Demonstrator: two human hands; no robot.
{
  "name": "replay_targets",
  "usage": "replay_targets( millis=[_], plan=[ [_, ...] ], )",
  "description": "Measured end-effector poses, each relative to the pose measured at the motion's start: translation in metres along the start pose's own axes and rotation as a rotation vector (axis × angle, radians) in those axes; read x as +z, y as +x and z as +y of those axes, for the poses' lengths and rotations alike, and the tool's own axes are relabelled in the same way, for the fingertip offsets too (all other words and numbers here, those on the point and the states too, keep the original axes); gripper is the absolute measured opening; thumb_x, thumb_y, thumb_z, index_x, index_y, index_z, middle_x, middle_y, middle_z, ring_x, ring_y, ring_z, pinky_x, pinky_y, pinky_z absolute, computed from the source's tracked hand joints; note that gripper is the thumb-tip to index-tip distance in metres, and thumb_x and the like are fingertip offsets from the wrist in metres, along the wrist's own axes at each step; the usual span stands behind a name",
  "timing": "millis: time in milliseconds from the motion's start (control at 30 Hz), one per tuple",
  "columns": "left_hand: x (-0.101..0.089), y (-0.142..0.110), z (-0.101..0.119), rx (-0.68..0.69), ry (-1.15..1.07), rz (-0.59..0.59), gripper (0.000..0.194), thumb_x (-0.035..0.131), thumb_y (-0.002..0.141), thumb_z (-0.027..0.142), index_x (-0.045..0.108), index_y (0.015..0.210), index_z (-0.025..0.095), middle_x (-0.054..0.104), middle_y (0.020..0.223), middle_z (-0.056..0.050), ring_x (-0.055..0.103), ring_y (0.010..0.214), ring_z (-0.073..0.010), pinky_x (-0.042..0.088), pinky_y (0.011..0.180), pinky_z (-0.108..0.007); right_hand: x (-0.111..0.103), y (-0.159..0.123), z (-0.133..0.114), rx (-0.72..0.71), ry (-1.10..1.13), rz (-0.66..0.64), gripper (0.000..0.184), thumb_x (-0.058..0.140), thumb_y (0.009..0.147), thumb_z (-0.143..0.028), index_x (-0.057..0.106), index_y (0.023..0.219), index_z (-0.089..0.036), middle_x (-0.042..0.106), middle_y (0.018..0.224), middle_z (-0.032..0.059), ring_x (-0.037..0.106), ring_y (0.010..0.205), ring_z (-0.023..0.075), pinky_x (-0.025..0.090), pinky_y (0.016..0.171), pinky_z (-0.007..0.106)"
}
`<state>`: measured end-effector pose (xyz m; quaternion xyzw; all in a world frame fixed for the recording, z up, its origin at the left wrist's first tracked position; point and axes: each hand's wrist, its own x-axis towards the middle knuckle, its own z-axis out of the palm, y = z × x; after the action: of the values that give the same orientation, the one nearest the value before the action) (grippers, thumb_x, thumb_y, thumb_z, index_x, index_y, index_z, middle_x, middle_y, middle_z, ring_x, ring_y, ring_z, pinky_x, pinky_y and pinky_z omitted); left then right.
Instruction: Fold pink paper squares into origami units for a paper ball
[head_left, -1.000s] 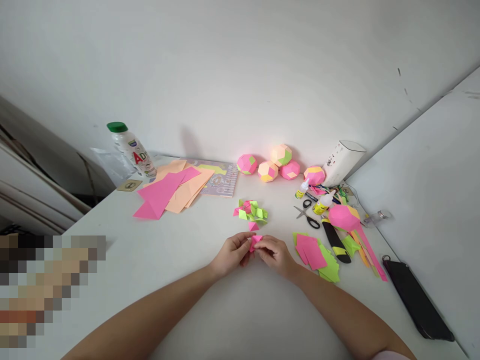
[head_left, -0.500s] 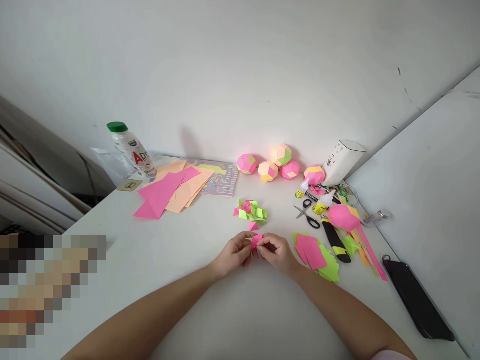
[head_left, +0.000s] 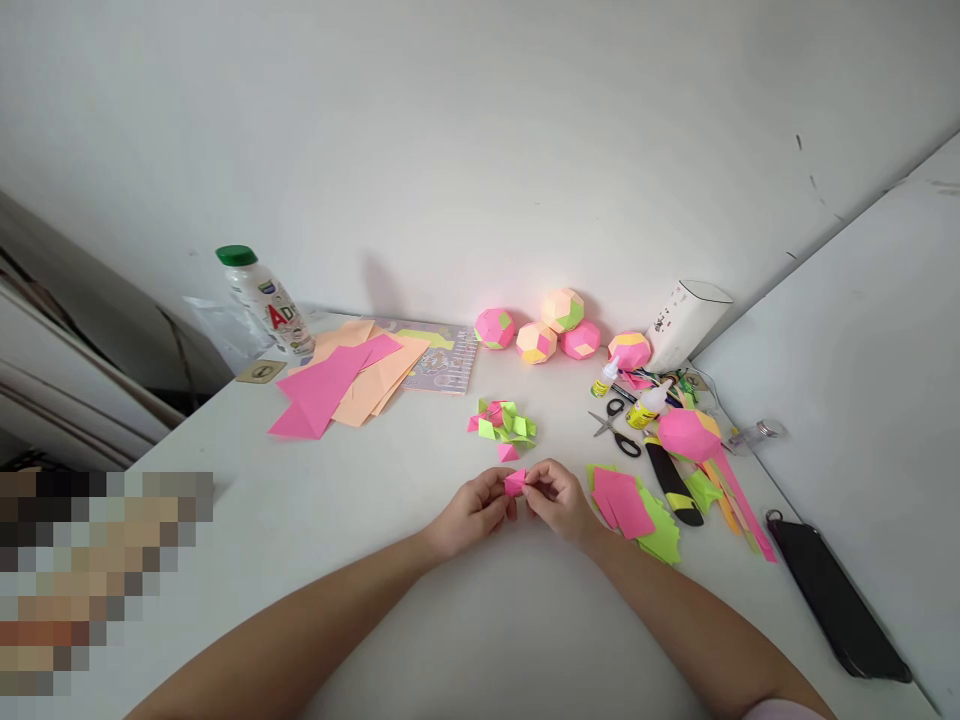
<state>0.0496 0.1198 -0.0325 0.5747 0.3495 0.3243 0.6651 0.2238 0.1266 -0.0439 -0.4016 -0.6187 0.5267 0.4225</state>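
Between my two hands is a small piece of pink paper (head_left: 515, 483), folded, held above the table. My left hand (head_left: 471, 512) pinches its left side, and my right hand (head_left: 558, 497) pinches its right edge with thumb and forefinger. Just beyond my fingertips lies a loose pile of folded green and pink paper pieces (head_left: 510, 425), with one pink folded piece (head_left: 508, 453) at its near side. To the right of my right hand are flat pink paper squares (head_left: 622, 503) on top of green paper squares (head_left: 661, 530).
Scissors (head_left: 616, 430), glue bottles (head_left: 646, 405) and a black-yellow cutter (head_left: 673, 482) lie at right, near a black pouch (head_left: 836, 600). Several paper balls (head_left: 537, 342) stand along the wall. Pink sheets (head_left: 322, 385), a booklet (head_left: 450, 370) and a white bottle (head_left: 270, 305) are at left.
My right hand's fingers have shifted slightly right along the pink paper, so more of it shows. My left hand keeps its grip almost in place.
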Motion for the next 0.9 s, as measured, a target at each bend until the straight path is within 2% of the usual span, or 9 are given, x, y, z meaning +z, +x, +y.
replay_targets(
  millis=[200,400,667,800,900],
  plan=[
    [0.0012,-0.0009,-0.0003,0.027,0.12,0.026,0.034,0.043,0.083,0.027,0.043,0.116,0.018,0.053,0.066,0.001,0.043,0.054,-0.0095,0.035,0.053,-0.022,0.0017,-0.0001,0.0017,-0.022,-0.061,-0.064,0.042,0.057,0.072,-0.014,0.036,0.108,-0.022,0.056,0.077,-0.0021,0.053,0.057,0.0095,0.042,0.053,0.023],
    [0.0018,-0.0008,-0.0025,0.066,0.288,0.045,0.041,0.043,0.077,0.017,0.045,0.118,0.018,0.051,0.058,0.004,0.042,0.054,-0.0106,0.035,0.054,-0.022,0.001,-0.0007,0.0035,-0.01,-0.154,-0.112,0.037,0.052,0.071,-0.01,0.044,0.104,-0.021,0.059,0.078,-0.0014,0.047,0.055,0.0079,0.04,0.052,0.021],
    [0.0,-0.0016,0.0009,0.022,0.209,0.019,0.044,0.044,0.074,0.014,0.047,0.119,0.017,0.048,0.055,0.005,0.04,0.05,-0.009,0.033,0.05,-0.02,-0.0001,-0.0018,0.0035,-0.058,-0.138,-0.098,0.037,0.048,0.068,-0.005,0.045,0.101,-0.021,0.057,0.076,-0.0019,0.042,0.054,0.0074,0.037,0.051,0.02],
    [0.0015,-0.0008,-0.0001,0.022,0.177,0.049,0.038,0.046,0.077,0.019,0.049,0.115,0.017,0.041,0.055,0.006,0.041,0.051,-0.0089,0.033,0.049,-0.02,-0.0011,-0.0013,0.0056,-0.07,-0.156,-0.06,0.032,0.048,0.069,-0.005,0.049,0.098,-0.02,0.055,0.074,-0.0015,0.044,0.055,0.0076,0.037,0.05,0.02],
    [0.0029,0.0006,-0.0018,0.015,0.175,0.104,0.024,0.05,0.078,0.028,0.055,0.099,0.017,0.044,0.057,0.005,0.039,0.051,-0.0083,0.032,0.047,-0.02,-0.0014,-0.0011,0.0052,-0.069,-0.172,-0.056,0.029,0.049,0.07,-0.007,0.051,0.096,-0.019,0.056,0.074,-0.0005,0.047,0.057,0.0085,0.039,0.05,0.02]
  ],
)
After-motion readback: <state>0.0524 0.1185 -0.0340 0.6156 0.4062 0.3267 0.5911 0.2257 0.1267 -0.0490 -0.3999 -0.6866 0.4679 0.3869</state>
